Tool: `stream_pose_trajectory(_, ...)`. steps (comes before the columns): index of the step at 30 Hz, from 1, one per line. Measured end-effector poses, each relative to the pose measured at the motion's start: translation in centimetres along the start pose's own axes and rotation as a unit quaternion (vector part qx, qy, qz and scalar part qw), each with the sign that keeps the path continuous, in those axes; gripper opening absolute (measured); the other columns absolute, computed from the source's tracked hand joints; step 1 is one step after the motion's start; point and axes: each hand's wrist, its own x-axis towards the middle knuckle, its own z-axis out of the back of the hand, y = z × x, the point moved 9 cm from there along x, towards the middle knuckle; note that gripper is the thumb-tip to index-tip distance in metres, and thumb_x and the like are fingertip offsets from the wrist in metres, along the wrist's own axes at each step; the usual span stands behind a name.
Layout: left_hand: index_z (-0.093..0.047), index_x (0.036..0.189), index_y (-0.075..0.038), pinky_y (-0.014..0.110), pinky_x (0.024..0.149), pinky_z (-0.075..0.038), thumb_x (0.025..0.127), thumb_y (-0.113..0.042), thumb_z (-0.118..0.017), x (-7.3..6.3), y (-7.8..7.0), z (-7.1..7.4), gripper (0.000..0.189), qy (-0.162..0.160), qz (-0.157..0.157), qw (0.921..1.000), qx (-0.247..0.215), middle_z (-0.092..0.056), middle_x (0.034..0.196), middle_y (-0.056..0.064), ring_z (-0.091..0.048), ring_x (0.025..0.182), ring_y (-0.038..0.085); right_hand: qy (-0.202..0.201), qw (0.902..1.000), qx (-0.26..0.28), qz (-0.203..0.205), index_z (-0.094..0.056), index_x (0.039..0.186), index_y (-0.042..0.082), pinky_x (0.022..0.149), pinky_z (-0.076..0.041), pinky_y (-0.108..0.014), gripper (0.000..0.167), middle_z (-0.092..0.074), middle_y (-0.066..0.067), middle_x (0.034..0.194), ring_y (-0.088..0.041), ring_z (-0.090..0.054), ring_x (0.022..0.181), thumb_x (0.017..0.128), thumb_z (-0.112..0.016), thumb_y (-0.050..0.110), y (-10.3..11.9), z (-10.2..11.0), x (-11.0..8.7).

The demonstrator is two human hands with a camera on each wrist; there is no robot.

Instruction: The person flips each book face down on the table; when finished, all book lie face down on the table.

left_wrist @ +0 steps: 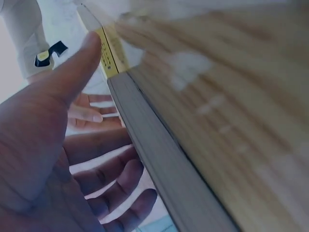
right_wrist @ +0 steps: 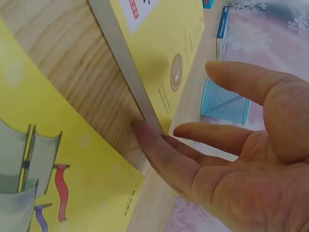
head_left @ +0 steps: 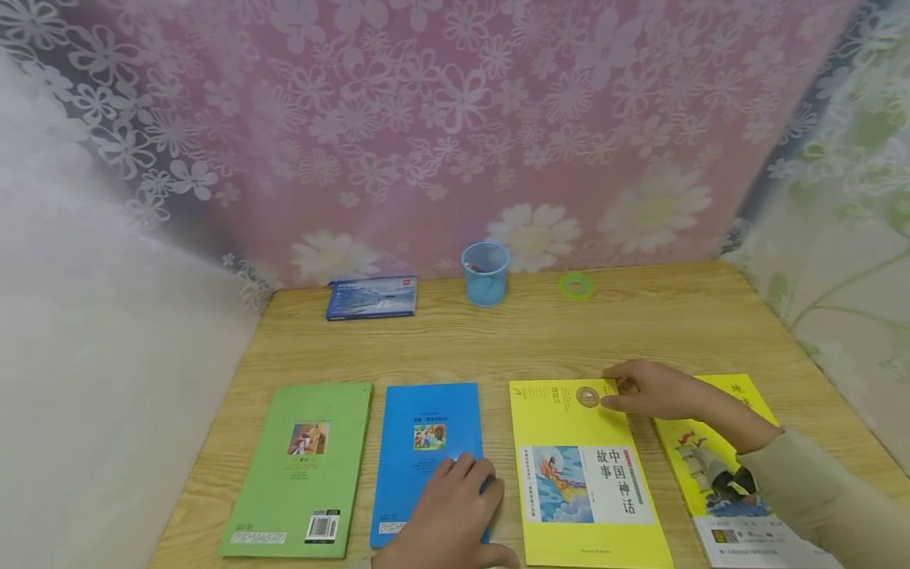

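A yellow book [head_left: 590, 545] with a picture panel lies on the table. At its upper right corner is my right hand [head_left: 650, 389]; in the right wrist view the fingertips [right_wrist: 145, 128] reach the book's corner and the thumb [right_wrist: 227, 72] stands apart. My left hand [head_left: 458, 506] is over the lower right of a blue book [head_left: 405, 419], near the yellow book's lower left. In the left wrist view its fingers [left_wrist: 104, 145] are loosely bent beside a page edge [left_wrist: 145, 130], with the thumb at a yellow part. Whether it touches is unclear.
A green book [head_left: 306, 411] lies at left and another yellow book [head_left: 711, 427] with a ship at right, partly under the right sleeve. Along the back are a blue flat box or book [head_left: 373, 299], a blue mesh cup [head_left: 486, 280] and a green ring-shaped roll [head_left: 576, 286].
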Motion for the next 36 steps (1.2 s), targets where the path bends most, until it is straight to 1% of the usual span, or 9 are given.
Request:
stream_pose_trajectory(4,-0.073,0.125,-0.017,0.036,0.094,-0.049,0.078,-0.090,-0.061,0.7,-0.2,-0.3,0.088,0.022,0.013,0.9997,-0.003,-0.059,0.119,-0.004,-0.046,0.103,0.014,0.005,0.9994,0.032,-0.009,-0.052,0.144,-0.015,0.083,-0.061,-0.043,0.073,-0.069,-0.027,0.127,-0.034,-0.072,0.108,0.098,-0.075,0.036,0.0,-0.3,0.1)
stream_pose_trajectory(7,-0.071,0.132,-0.018,0.035,0.094,-0.048,0.078,-0.089,-0.064,1.1,-0.4,-0.4,0.090,0.035,0.007,0.9994,0.002,-0.059,0.124,-0.005,-0.048,0.107,0.013,0.014,0.9980,0.056,-0.023,-0.050,0.146,-0.015,0.084,-0.062,-0.043,0.075,-0.067,-0.030,0.130,-0.036,-0.072,0.110,0.097,-0.077,0.035,-0.1,-0.5,0.1)
stream_pose_trajectory(11,-0.068,0.137,-0.019,0.034,0.093,-0.046,0.077,-0.092,-0.061,1.4,-0.9,-0.6,0.095,0.039,-0.013,0.9991,0.011,-0.057,0.127,-0.006,-0.050,0.109,0.012,0.020,0.9962,0.070,-0.047,-0.050,0.147,-0.013,0.085,-0.063,-0.043,0.075,-0.064,-0.033,0.136,-0.040,-0.070,0.116,0.096,-0.078,0.034,-0.5,-0.4,0.1)
stream_pose_trajectory(15,-0.067,0.137,-0.017,0.033,0.093,-0.046,0.075,-0.095,-0.058,1.6,-1.1,-0.8,0.100,0.034,-0.014,0.9993,0.003,-0.056,0.124,-0.005,-0.049,0.106,0.012,0.023,0.9953,0.076,-0.054,-0.050,0.147,-0.013,0.086,-0.063,-0.044,0.076,-0.063,-0.032,0.138,-0.040,-0.070,0.117,0.094,-0.080,0.033,-0.8,-0.2,0.2)
stream_pose_trajectory(22,-0.064,0.140,-0.016,0.031,0.098,-0.044,0.076,-0.088,-0.067,1.6,-0.7,-1.5,0.096,0.053,0.004,0.9962,-0.070,-0.053,0.126,-0.008,-0.047,0.111,0.008,0.042,0.9930,0.099,-0.048,-0.051,0.146,-0.014,0.084,-0.062,-0.040,0.077,-0.058,-0.036,0.141,-0.037,-0.070,0.114,0.088,-0.086,0.023,-1.4,0.1,0.5)
stream_pose_trajectory(26,-0.061,0.145,-0.017,0.031,0.103,-0.047,0.074,-0.078,-0.080,1.6,-0.1,-1.6,0.095,0.077,0.047,0.9841,-0.153,-0.053,0.130,-0.010,-0.047,0.114,0.006,0.046,0.9921,0.107,-0.048,-0.055,0.143,-0.014,0.086,-0.062,-0.043,0.072,-0.056,-0.036,0.143,-0.041,-0.067,0.117,0.087,-0.086,0.020,-2.0,0.4,0.5)
stream_pose_trajectory(29,-0.060,0.145,-0.017,0.029,0.100,-0.051,0.073,-0.070,-0.086,1.8,0.2,-1.3,0.093,0.088,0.065,0.9757,-0.190,-0.057,0.130,-0.010,-0.050,0.112,0.006,0.048,0.9905,0.116,-0.055,-0.057,0.141,-0.013,0.083,-0.062,-0.041,0.069,-0.059,-0.034,0.139,-0.037,-0.068,0.114,0.087,-0.086,0.019,-2.4,0.5,0.6)
stream_pose_trajectory(32,-0.063,0.137,-0.022,0.023,0.074,-0.054,0.079,-0.054,-0.089,2.1,0.1,-1.2,0.072,0.087,0.053,0.9651,-0.241,-0.067,0.106,-0.014,-0.058,0.087,0.001,0.051,0.9885,0.126,-0.066,-0.057,0.140,-0.012,0.080,-0.062,-0.039,0.068,-0.059,-0.032,0.137,-0.033,-0.068,0.112,0.087,-0.086,0.019,-2.9,0.5,0.8)
stream_pose_trajectory(36,-0.060,0.138,-0.029,0.019,0.046,-0.040,0.082,-0.033,-0.090,2.3,-0.3,-1.2,0.063,0.092,0.033,0.9395,-0.328,-0.062,0.074,-0.021,-0.051,0.058,-0.004,0.055,0.9864,0.135,-0.076,-0.057,0.140,-0.011,0.079,-0.061,-0.038,0.067,-0.060,-0.029,0.134,-0.028,-0.067,0.108,0.087,-0.086,0.019,-3.3,0.4,1.2)
